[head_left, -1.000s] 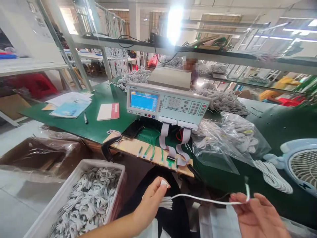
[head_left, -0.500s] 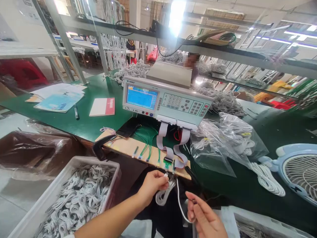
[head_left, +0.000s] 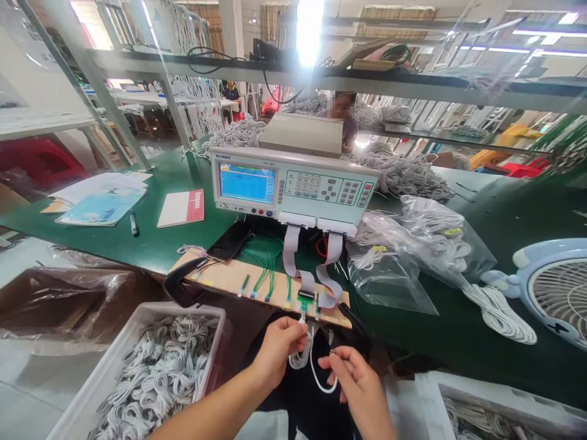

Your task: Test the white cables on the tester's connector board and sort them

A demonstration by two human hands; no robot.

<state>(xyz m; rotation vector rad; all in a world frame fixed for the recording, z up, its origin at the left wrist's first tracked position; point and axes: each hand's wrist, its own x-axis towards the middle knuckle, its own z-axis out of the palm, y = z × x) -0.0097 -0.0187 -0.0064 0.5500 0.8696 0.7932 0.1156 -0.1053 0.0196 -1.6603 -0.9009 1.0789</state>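
My left hand (head_left: 285, 343) pinches a small white cable plug at the front edge of the wooden board, right by the green circuit board (head_left: 306, 300). A coiled white cable (head_left: 299, 359) hangs just below those fingers. My right hand (head_left: 353, 382) is closed on the cable's other end, with a small dark tip showing at the fingertips. Between the hands a loop of white cable (head_left: 316, 377) sags down. Grey ribbon cables (head_left: 290, 253) run from the circuit board up to the tester (head_left: 293, 189), whose screen is lit blue.
A white bin (head_left: 132, 324) of bundled cables stands low left, another box (head_left: 509, 391) low right. Bagged cables (head_left: 426, 244) and a blue fan (head_left: 550, 287) lie to the right. A notebook (head_left: 181, 208), marker (head_left: 133, 223) and papers are at left. A person (head_left: 349, 122) sits behind the tester.
My right hand has moved up and left, closer to my left hand and the board. My left hand stays at the circuit board with the plug. The whole view has shifted slightly.
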